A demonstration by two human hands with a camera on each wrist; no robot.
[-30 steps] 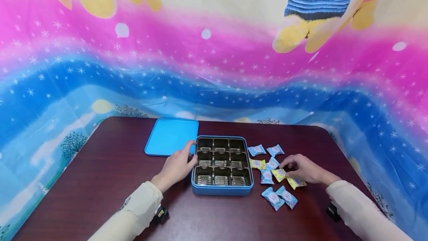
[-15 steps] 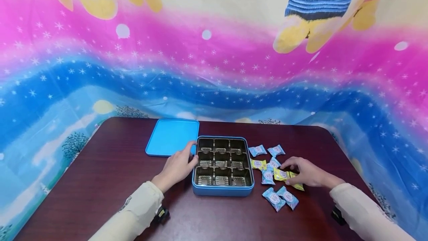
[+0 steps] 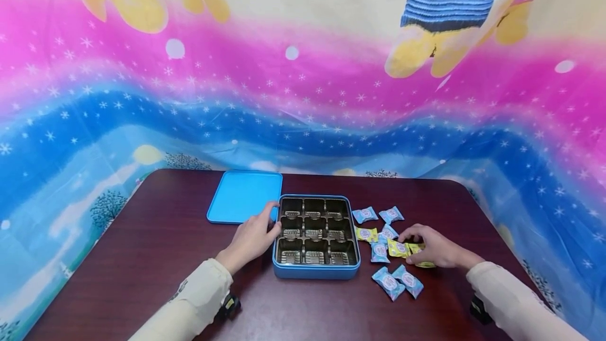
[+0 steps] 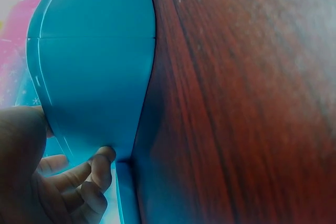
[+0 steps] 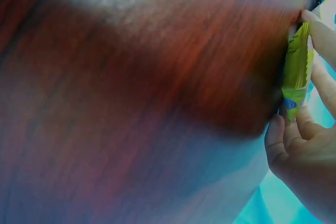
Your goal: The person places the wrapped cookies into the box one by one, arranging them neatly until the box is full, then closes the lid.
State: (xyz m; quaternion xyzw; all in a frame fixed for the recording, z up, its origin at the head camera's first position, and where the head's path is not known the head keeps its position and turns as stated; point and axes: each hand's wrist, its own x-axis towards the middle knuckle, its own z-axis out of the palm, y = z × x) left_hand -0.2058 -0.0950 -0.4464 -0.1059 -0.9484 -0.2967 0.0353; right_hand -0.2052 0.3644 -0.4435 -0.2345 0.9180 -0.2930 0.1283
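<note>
A blue tin [image 3: 316, 272] with a dark tray of several compartments stands mid-table. My left hand [image 3: 250, 236] rests at its left side, thumb and index finger touching the rim; in the left wrist view the other fingers are loosely bent near the wall. Right of the tin lie several wrapped candies, blue ones and yellow ones. My right hand [image 3: 437, 247] holds a yellow candy [image 5: 297, 69] between thumb and fingers. Two yellow candies sit side by side under it, the left one [image 3: 397, 248] in full sight and the other [image 3: 423, 264] partly hidden by the hand.
The blue lid [image 3: 245, 196] lies flat behind the tin's left side. Another yellow candy [image 3: 366, 234] touches or nearly touches the tin's right wall. Two blue candies [image 3: 388, 283] lie nearest the front. A patterned cloth [image 3: 303, 93] hangs behind the dark wooden table [image 3: 142, 257].
My right hand has drawn the two yellow candies close together, and the right one has shifted under the fingers. My left hand stays at the tin.
</note>
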